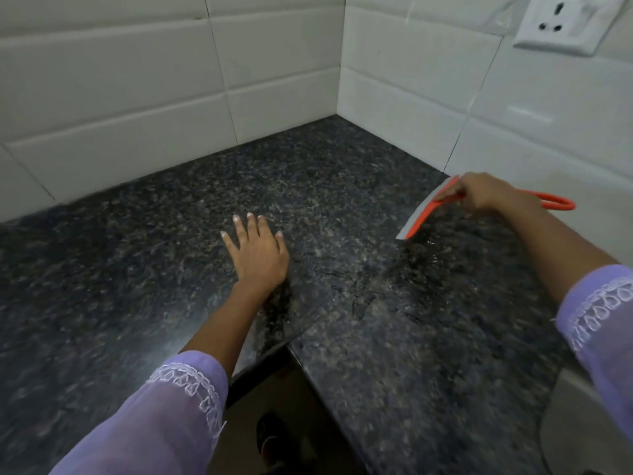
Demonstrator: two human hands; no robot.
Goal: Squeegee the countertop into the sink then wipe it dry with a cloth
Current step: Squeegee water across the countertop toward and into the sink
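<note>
Lilac sleeves (178, 399) nearest; left hand (257, 255) flat on countertop (137, 241), right hand (486, 193) gripping squeegee (424, 214) (tiled wall (428, 108) behind).

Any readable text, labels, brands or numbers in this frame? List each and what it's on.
None readable.
Wall socket: plain white plate, no marking visible.
Squeegee: orange and grey, no brand or label visible.
Sleeve: white embroidered trim, a pattern, not lettering.
Countertop and wall tiles: no print or signs.

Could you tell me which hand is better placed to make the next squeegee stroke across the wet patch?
Right. The right hand already grips the squeegee just beyond the water; the left hand lies flat on the countertop.
</note>
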